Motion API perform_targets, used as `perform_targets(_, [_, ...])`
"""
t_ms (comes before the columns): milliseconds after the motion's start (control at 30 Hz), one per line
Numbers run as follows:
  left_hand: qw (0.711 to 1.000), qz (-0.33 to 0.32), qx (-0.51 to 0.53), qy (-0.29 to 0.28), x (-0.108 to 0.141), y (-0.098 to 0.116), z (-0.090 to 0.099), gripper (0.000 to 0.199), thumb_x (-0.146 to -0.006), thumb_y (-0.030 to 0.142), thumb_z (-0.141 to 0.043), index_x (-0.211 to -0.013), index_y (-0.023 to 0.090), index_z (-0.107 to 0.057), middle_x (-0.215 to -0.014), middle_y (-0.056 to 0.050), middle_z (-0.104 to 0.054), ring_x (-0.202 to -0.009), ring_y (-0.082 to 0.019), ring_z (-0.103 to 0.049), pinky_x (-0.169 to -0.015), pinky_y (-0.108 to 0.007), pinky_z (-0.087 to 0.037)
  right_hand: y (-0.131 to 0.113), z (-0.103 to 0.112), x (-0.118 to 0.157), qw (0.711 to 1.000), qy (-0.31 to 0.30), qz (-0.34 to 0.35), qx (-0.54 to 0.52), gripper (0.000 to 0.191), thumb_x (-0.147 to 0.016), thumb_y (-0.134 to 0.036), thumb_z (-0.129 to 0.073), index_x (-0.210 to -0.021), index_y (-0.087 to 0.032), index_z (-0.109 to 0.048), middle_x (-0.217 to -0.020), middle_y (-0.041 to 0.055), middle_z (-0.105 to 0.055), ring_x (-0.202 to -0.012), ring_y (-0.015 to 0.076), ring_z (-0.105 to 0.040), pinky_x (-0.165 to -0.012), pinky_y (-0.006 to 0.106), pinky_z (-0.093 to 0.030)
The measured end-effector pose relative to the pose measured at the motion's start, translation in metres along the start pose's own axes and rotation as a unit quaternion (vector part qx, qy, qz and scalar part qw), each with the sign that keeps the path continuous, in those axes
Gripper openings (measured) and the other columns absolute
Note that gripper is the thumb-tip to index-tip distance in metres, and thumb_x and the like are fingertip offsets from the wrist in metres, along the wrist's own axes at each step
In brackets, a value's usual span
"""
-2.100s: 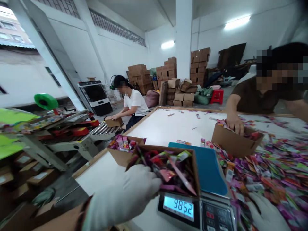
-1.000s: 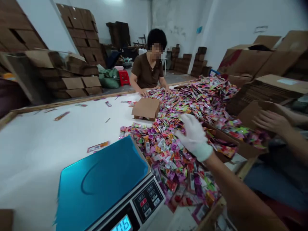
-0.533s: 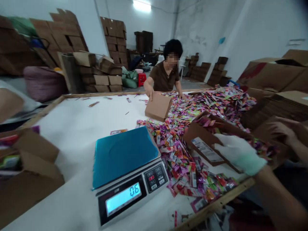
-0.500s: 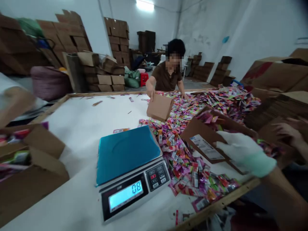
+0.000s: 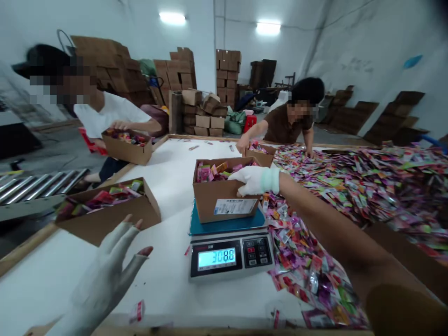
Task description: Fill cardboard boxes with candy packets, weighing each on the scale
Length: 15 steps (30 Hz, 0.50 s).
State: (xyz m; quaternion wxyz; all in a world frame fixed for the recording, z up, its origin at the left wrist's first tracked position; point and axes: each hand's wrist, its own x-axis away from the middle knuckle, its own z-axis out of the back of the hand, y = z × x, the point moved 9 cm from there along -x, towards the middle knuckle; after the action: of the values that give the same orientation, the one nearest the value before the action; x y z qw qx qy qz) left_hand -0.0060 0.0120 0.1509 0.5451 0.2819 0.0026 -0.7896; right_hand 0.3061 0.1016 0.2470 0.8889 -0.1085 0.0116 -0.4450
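Note:
My right hand (image 5: 255,180), in a white glove, grips the near right rim of a cardboard box (image 5: 208,200) filled with small colourful packets. A white label faces me on the box, which rests on the blue plate of a digital scale (image 5: 229,255). Lit digits show on the scale's display, partly smeared. My left hand (image 5: 107,268), gloved with bare fingertips, is spread open above the white table (image 5: 164,289) and holds nothing. Just beyond its fingers lies another open box (image 5: 115,217) full of packets.
Loose packets (image 5: 315,261) spread right of the scale and heap up at the far right. Opposite, a person in brown (image 5: 280,123) holds a filled box (image 5: 264,158). At left, a person in white (image 5: 115,109) holds another box (image 5: 129,150) beside a roller conveyor (image 5: 45,184).
The labelled box has gone from the packet pile on the right onto the scale, with my right hand on it. The display has changed. My left hand has come into view; the view has turned left.

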Motion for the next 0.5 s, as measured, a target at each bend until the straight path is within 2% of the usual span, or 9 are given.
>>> perform_targets(33, [1.000, 0.004, 0.002, 0.000, 0.004, -0.003, -0.002, 0.063, -0.097, 0.047, -0.051, -0.150, 0.056, -0.018, -0.165, -0.003, -0.025, -0.149, -0.035, -0.034, -0.120, -0.059, -0.036, -0.001, 0.006, 0.005, 0.999, 0.030, 0.017, -0.006, 0.053, -0.076, -0.018, -0.075, -0.129, -0.017, -0.068, -0.119, 0.0057, -0.074, -0.102, 0.0213, -0.071, -0.089, 0.027, -0.055])
perform_targets(100, [1.000, 0.006, 0.003, 0.025, 0.012, -0.011, -0.004, 0.056, -0.096, 0.054, -0.050, -0.148, 0.046, -0.032, -0.163, -0.006, -0.031, -0.145, -0.035, -0.040, -0.118, -0.055, -0.040, -0.003, 0.029, 0.030, 0.988, 0.140, 0.055, -0.039, 0.058, -0.079, -0.022, -0.075, -0.136, -0.018, -0.063, -0.129, 0.0076, -0.070, -0.108, 0.0226, -0.069, -0.096, 0.033, -0.056])
perform_targets(200, [0.998, 0.015, 0.014, 0.066, 0.026, -0.024, -0.006, 0.059, -0.095, 0.063, -0.047, -0.141, 0.026, -0.049, -0.158, -0.011, -0.041, -0.142, -0.034, -0.046, -0.118, -0.048, -0.042, 0.006, 0.066, 0.088, 0.936, 0.327, 0.058, -0.120, 0.051, -0.087, -0.030, -0.069, -0.136, -0.019, -0.060, -0.128, 0.0088, -0.069, -0.105, 0.0209, -0.070, -0.096, 0.035, -0.059])
perform_targets(267, [0.997, 0.043, 0.031, 0.060, 0.032, -0.032, -0.008, 0.064, -0.095, 0.064, -0.046, -0.139, 0.019, -0.052, -0.156, -0.014, -0.043, -0.145, -0.031, -0.043, -0.121, -0.043, -0.038, 0.023, 0.076, 0.122, 0.903, 0.401, 0.019, -0.152, 0.048, -0.088, -0.031, -0.070, -0.134, -0.018, -0.061, -0.121, 0.0093, -0.071, -0.103, 0.0200, -0.071, -0.095, 0.035, -0.060])
perform_targets(333, [0.995, 0.076, 0.047, 0.051, 0.034, -0.037, -0.009, 0.066, -0.095, 0.065, -0.047, -0.140, 0.017, -0.053, -0.156, -0.013, -0.044, -0.146, -0.029, -0.041, -0.123, -0.042, -0.035, 0.041, 0.074, 0.145, 0.887, 0.432, -0.025, -0.161, 0.046, -0.086, -0.029, -0.072, -0.130, -0.018, -0.063, -0.116, 0.0101, -0.072, -0.102, 0.0200, -0.072, -0.096, 0.035, -0.059])
perform_targets(400, [0.990, 0.121, 0.061, 0.041, 0.035, -0.041, -0.010, 0.069, -0.093, 0.067, -0.049, -0.140, 0.017, -0.054, -0.156, -0.012, -0.044, -0.146, -0.029, -0.040, -0.125, -0.044, -0.032, 0.061, 0.063, 0.160, 0.882, 0.437, -0.071, -0.164, 0.043, -0.085, -0.028, -0.073, -0.127, -0.018, -0.064, -0.114, 0.0106, -0.073, -0.100, 0.0203, -0.073, -0.094, 0.035, -0.060])
perform_targets(467, [0.981, 0.172, 0.089, 0.032, 0.038, -0.041, -0.011, 0.073, -0.089, 0.071, -0.051, -0.138, 0.017, -0.056, -0.151, -0.012, -0.050, -0.142, -0.031, -0.046, -0.125, -0.049, -0.032, 0.078, 0.048, 0.168, 0.880, 0.433, -0.110, -0.164, 0.041, -0.085, -0.029, -0.073, -0.124, -0.019, -0.066, -0.113, 0.0107, -0.074, -0.099, 0.0212, -0.074, -0.094, 0.037, -0.061])
perform_targets(500, [0.973, 0.199, 0.116, 0.020, 0.039, -0.038, -0.012, 0.074, -0.087, 0.072, -0.052, -0.136, 0.017, -0.058, -0.146, -0.012, -0.055, -0.137, -0.031, -0.052, -0.122, -0.050, -0.036, 0.085, 0.041, 0.171, 0.877, 0.432, -0.125, -0.170, 0.040, -0.085, -0.030, -0.072, -0.123, -0.020, -0.066, -0.114, 0.0109, -0.074, -0.100, 0.0219, -0.074, -0.094, 0.038, -0.061])
